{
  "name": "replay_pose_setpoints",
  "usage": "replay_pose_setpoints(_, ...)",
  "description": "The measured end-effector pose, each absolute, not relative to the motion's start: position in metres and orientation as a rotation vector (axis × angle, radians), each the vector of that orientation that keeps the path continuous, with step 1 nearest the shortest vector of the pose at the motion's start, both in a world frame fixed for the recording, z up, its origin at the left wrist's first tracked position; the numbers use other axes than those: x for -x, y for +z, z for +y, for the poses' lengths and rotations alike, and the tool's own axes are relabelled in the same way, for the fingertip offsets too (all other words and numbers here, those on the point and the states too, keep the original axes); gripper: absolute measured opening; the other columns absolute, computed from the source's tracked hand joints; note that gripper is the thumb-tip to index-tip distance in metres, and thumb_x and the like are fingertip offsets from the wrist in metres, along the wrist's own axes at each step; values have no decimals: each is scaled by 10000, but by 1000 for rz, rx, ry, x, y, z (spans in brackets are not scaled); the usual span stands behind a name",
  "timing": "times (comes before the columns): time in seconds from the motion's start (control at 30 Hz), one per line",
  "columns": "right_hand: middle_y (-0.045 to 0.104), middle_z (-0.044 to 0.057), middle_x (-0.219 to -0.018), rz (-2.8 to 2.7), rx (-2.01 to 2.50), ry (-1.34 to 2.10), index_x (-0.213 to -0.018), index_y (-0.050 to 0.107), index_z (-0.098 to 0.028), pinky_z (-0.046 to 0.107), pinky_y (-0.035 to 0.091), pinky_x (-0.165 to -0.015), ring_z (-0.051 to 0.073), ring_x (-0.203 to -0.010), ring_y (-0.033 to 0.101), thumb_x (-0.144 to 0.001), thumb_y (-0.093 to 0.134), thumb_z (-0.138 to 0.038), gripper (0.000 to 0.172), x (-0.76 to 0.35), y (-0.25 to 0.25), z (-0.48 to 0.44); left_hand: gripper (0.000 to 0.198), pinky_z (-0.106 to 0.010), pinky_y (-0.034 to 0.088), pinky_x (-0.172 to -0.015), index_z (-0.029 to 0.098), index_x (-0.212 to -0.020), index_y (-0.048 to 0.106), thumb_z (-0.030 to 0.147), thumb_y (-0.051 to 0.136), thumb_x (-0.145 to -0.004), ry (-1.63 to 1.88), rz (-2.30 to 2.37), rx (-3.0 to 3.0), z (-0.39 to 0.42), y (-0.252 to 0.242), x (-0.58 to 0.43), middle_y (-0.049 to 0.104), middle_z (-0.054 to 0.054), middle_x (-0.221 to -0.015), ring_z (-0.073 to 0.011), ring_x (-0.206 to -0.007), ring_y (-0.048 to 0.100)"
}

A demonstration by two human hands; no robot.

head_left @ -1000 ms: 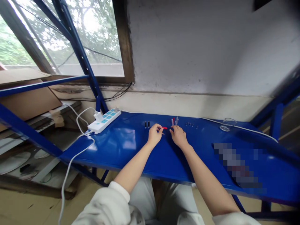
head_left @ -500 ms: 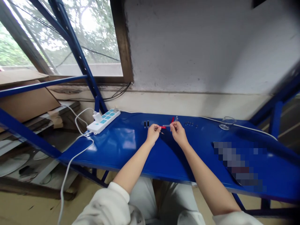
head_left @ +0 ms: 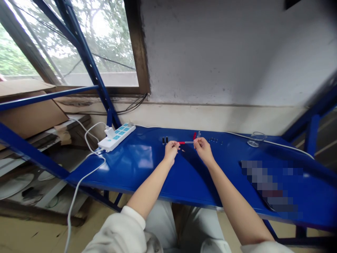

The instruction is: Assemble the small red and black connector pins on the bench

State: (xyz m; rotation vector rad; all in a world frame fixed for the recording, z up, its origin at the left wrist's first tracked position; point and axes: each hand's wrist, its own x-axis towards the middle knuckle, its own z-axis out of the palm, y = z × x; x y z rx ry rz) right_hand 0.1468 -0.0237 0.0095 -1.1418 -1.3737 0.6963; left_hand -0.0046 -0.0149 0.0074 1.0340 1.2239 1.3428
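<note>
Above the blue table (head_left: pixel 126 165), my left hand (head_left: pixel 172 151) pinches a red piece (head_left: pixel 182 143). My right hand (head_left: pixel 203 149) grips the far end of a clear tube (head_left: pixel 189 142), which lies in line with the red piece and looks joined to it. Just behind my right hand are a red part (head_left: pixel 194 135) and a clear part (head_left: pixel 198 134). Two small black pieces (head_left: pixel 165 140) stand behind my left hand. A small pointed piece (head_left: pixel 183 150) shows between the hands, a little below the tube.
A white power strip (head_left: pixel 117 137) with a plug and cable lies at the table's left. Several tiny parts (head_left: pixel 216 140) are right of my hands. Farther right are a clear round container (head_left: pixel 253 143) and a blurred-out dark object (head_left: pixel 268 186). Blue frame posts flank the table.
My right hand has shifted slightly right. The clear tube and the red piece now form one straight line, where a small offset showed between them before.
</note>
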Motion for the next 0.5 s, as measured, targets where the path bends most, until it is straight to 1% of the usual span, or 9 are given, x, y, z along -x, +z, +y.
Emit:
replay_pose_setpoints(0.23,469,-56,-516,-1249,1064,875,-749,458,-190,210,307,-460,73,-452,399,-712,539,-398,226,-149,13,-23,124,-162,342,-435,139,-717,496,223,587,-718,1264,1068,-893,-13,7,6,595,-41,-778,-56,-534,515)
replay_pose_setpoints(0.5,476,-54,-521,-1152,993,971,-723,466,-186,211,303,-455,62,-440,392,-686,571,-353,201,-148,18,-25,124,-186,386,-483,139,-723,505,212,605,-714,1180,819,-758,-13,6,7,603,-48,-804,-57,-544,520)
